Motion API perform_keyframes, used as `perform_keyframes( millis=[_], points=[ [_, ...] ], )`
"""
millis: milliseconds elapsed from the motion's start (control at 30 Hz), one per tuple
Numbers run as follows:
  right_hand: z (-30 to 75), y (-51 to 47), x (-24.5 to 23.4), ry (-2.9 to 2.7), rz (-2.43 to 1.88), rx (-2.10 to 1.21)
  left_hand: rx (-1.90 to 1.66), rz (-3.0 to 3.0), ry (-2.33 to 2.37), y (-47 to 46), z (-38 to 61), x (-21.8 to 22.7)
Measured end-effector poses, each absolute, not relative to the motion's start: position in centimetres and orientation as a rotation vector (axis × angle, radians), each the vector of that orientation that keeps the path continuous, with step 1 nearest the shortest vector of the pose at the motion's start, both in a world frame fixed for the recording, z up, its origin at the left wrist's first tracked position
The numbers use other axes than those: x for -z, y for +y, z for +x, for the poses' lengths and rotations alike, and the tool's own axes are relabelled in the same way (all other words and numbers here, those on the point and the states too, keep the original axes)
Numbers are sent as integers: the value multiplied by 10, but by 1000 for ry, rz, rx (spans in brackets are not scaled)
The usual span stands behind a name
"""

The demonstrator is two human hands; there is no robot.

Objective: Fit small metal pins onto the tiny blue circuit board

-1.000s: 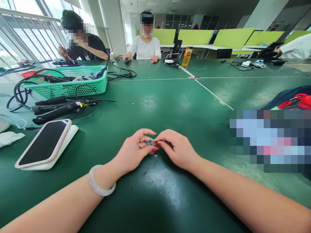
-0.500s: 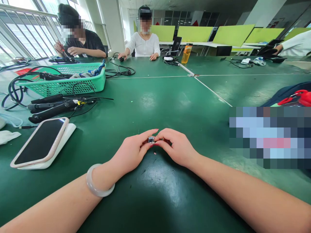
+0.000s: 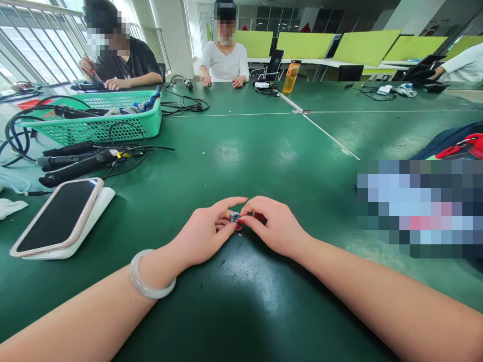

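Observation:
A tiny dark and silver piece (image 3: 234, 217), which looks like a small electronic part, sits between my two hands above the table. My left hand (image 3: 202, 234) holds it from the left with thumb and fingers, the index finger stretched out over it. My right hand (image 3: 273, 226) is closed in a pinch at the part's right edge; its thumb and index fingertip meet there and hide some of it. Just below the fingertips a very small pinkish bit (image 3: 240, 234) shows, too small to name. A pale bangle (image 3: 145, 276) circles my left wrist.
On the green table (image 3: 234, 176), a phone (image 3: 58, 216) lies on a white object at left. Behind it are black handled tools (image 3: 79, 163) with cables and a green basket (image 3: 94, 125). An orange bottle (image 3: 292, 76) stands far back. Two people sit opposite; a sleeve shows at right.
My hands stay together and the small part has turned slightly between my fingers. The view has tilted a little. Across the table, one person's hand has moved off a black object.

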State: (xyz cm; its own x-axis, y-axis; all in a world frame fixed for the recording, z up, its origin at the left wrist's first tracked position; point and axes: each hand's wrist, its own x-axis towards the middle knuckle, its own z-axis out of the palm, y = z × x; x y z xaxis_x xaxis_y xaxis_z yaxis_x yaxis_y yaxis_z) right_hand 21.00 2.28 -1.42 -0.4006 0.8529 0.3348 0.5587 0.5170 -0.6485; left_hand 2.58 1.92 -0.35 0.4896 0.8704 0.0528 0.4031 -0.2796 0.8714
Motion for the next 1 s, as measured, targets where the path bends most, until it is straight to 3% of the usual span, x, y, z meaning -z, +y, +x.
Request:
perform_keyframes(
  millis=[1000],
  points=[
    [211, 19, 14, -2148, -1064, -656, -634, 1968, 1136, 22, 25, 2]
  ],
)
